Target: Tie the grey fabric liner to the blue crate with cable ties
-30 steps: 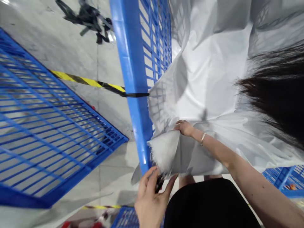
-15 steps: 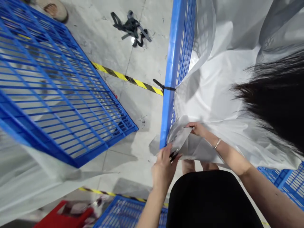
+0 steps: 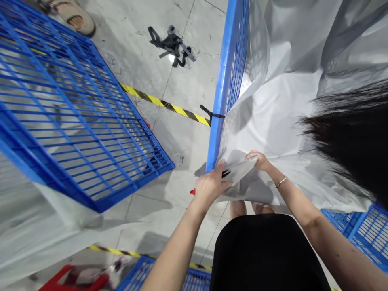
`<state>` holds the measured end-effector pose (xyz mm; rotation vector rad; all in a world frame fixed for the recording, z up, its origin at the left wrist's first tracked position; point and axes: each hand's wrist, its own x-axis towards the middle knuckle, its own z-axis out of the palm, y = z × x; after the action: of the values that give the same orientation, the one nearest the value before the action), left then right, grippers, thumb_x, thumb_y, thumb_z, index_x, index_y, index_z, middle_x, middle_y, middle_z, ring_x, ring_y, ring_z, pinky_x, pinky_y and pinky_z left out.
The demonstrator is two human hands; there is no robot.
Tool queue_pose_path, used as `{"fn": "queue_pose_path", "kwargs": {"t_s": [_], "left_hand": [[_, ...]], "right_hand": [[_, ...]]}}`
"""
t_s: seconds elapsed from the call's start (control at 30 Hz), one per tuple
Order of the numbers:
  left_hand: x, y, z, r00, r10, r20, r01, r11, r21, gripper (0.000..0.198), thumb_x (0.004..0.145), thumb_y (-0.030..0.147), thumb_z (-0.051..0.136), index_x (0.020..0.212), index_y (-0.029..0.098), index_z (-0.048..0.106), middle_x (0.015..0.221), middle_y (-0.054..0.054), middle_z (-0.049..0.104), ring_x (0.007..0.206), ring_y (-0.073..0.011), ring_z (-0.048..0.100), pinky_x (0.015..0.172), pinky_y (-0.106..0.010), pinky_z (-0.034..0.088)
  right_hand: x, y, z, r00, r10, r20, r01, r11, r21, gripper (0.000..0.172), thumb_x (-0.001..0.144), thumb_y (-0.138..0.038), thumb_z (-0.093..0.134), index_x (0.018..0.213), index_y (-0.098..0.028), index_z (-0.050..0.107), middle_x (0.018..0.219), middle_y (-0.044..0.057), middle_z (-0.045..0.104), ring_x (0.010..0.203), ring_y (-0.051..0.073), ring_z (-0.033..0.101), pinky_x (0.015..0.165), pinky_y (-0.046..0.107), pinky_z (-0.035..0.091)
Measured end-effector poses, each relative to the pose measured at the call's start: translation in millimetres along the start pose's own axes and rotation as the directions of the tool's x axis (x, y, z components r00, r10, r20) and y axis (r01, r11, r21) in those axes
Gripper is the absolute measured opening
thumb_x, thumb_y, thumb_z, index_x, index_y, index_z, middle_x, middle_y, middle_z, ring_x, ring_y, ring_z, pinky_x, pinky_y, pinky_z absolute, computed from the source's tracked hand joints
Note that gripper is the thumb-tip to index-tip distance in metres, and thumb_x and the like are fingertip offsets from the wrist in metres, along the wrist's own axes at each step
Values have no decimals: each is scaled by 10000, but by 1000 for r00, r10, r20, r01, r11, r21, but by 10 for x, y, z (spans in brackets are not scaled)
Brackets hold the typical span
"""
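My left hand (image 3: 212,184) is closed at the near corner of a blue plastic basket (image 3: 216,133). What looks like a pair of scissors is in it: dark prongs (image 3: 226,173) show past the fingers and a red end (image 3: 192,191) sticks out behind. My right hand (image 3: 257,159) pinches the edge of a white sheet liner (image 3: 273,117) and holds a fold of it up beside the left hand. The liner spreads inside the basket and hangs over its near side. A black tie (image 3: 212,113) fastens the liner to the basket's left rim.
Another blue basket (image 3: 100,133) lies to the left, with translucent sheeting (image 3: 51,226) below it. Black straps (image 3: 174,45) lie on the floor by striped tape (image 3: 166,105). A red container (image 3: 72,279) is at bottom left. Dark hair (image 3: 354,129) blocks part of the right side.
My left hand has moved up along the basket corner, and its red end has come into view. My right hand has shifted slightly right and up, pulling the liner fold with it.
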<state>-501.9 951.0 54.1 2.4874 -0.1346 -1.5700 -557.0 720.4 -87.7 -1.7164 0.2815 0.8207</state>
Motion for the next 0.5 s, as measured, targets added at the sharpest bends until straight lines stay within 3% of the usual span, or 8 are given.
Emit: {"fn": "queue_pose_path", "kwargs": {"t_s": [0.1, 0.17, 0.27, 0.37, 0.5], "left_hand": [[97, 17, 25, 999, 15, -38, -14, 999, 35, 371, 874, 326, 524, 1215, 222, 625, 1124, -109, 667, 951, -260, 660, 761, -324, 494], [101, 3, 75, 993, 12, -114, -11, 1000, 5, 279, 889, 294, 479, 1077, 225, 674, 1173, -89, 641, 947, -226, 653, 719, -290, 483], [77, -17, 139, 980, -41, -197, 31, 998, -52, 269, 898, 290, 465, 1097, 224, 636, 1205, -69, 644, 1004, -217, 640, 738, -276, 471], [80, -9, 165, 981, -115, -159, 108, 993, -55, 289, 911, 301, 452, 1157, 227, 584, 1083, -67, 705, 970, -234, 657, 758, -293, 460], [121, 20, 133, 972, -133, -193, 123, 990, -62, 348, 932, 285, 411, 1247, 206, 538, 1091, -96, 710, 960, -240, 669, 773, -299, 457]], "right_hand": [[8, -65, -40, 996, 87, 27, -88, 996, 34, 133, 733, -137, 563, 785, -171, 680, 1026, 123, 704, 1018, 185, 640, 956, 273, 463], [36, -113, -21, 992, 122, 21, -123, 991, 46, 181, 783, -142, 526, 844, -167, 695, 1047, 108, 712, 1062, 184, 635, 998, 289, 448], [128, -168, 68, 987, 109, -121, -102, 993, 63, 259, 833, -145, 488, 1007, -132, 680, 1176, 126, 674, 1150, 174, 595, 1052, 284, 408], [254, -196, 175, 977, 73, -199, -61, 996, 69, 359, 782, -103, 547, 1132, -87, 626, 1263, 146, 624, 1170, 159, 569, 1051, 243, 392], [361, -230, 243, 969, 138, -205, -155, 986, -66, 316, 723, -48, 544, 1013, -72, 667, 992, 66, 707, 922, 146, 612, 881, 214, 462]]}}
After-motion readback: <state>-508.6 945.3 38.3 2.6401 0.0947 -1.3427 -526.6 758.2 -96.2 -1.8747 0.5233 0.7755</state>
